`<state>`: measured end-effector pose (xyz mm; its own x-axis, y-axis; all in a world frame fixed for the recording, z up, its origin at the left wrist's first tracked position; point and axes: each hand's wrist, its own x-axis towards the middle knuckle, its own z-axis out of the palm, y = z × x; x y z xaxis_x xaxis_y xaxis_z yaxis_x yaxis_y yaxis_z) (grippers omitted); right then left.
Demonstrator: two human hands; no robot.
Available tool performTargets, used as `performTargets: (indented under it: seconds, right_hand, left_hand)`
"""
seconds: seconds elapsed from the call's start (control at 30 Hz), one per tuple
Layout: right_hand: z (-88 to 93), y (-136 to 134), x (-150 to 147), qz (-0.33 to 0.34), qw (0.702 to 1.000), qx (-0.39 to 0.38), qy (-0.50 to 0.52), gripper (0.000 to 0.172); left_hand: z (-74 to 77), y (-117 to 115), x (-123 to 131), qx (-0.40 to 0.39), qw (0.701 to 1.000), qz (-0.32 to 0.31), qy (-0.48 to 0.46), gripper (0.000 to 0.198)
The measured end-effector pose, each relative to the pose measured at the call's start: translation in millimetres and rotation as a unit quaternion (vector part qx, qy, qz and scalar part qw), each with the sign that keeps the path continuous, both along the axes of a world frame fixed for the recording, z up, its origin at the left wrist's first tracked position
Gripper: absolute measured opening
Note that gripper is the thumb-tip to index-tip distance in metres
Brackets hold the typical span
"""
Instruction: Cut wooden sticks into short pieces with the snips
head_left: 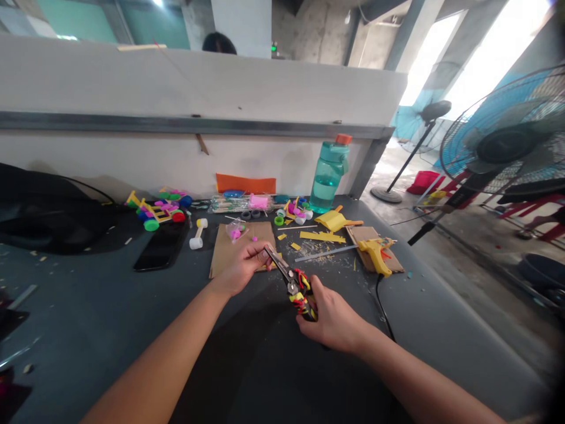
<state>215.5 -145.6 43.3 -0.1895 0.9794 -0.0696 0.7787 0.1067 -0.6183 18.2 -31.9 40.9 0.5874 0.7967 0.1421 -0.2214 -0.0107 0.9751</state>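
My right hand is wrapped round the handles of a pair of pliers with red, yellow and black grips. Their long jaws point up and left to the fingertips of my left hand. Those fingers are pinched together at the jaw tips; what they hold, if anything, is too small to make out. Behind the left hand lies a piece of cardboard with a small clear bag holding something pink. Yellow scraps and pale shavings are scattered to the right of the pliers.
A yellow glue gun rests on cardboard at right, its black cord trailing forward. A teal water bottle stands near the partition. Leftward are a phone, colourful wheeled toys and a white-and-yellow wheel piece. A fan stands beyond the table.
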Motion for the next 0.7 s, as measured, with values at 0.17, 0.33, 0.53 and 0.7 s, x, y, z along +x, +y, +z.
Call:
performTargets:
  seconds: [0.17, 0.33, 0.53, 0.7]
  right_hand:
    - [-7.0, 1.8, -0.3, -0.032, 0.998, 0.028, -0.044, 0.029]
    - [-8.0, 10.6, 4.8, -0.102, 0.992, 0.022, -0.070, 0.037]
    - [-9.7, 24.9, 21.2, -0.201, 0.973, 0.009, -0.112, 0.068]
    - [-13.7, 27.0, 26.0, -0.198, 0.972, -0.008, -0.130, 0.051]
  left_hand:
    - [8.0, -1.8, 2.0, 0.024, 0.998, 0.023, 0.057, 0.029]
    - [15.1, 5.1, 4.0, 0.054, 0.984, 0.111, 0.126, 0.029]
    - [18.7, 23.0, -18.3, 0.108, 0.902, 0.234, 0.345, 0.019]
    - [19.7, 20.3, -26.5, 0.280, 0.725, 0.269, 0.569, 0.019]
